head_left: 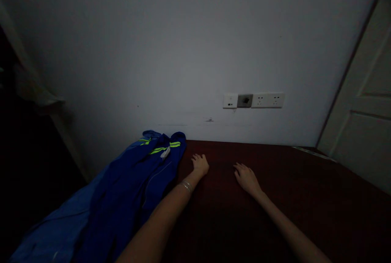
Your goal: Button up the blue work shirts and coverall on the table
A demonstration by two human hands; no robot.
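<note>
On the dark red-brown tabletop [220,206] my left hand [200,164] rests with its fingers somewhat spread and nothing in it. A silvery bracelet [187,186] circles that wrist. To the right, apart from it, my right hand [246,178] lies palm down on the same surface, fingers stretched out and holding nothing. Left of my left arm is a dark blue garment [155,169] with yellow-green stripes and a small white patch. It overlaps a lighter blue cloth or garment [65,222] and does not touch my left hand.
A pale wall [195,59] rises behind the table, with a row of sockets [267,100] low on it. At the right stands a white panelled door [366,108]. The left side is very dark, with a pale crumpled thing [42,93] that I cannot make out.
</note>
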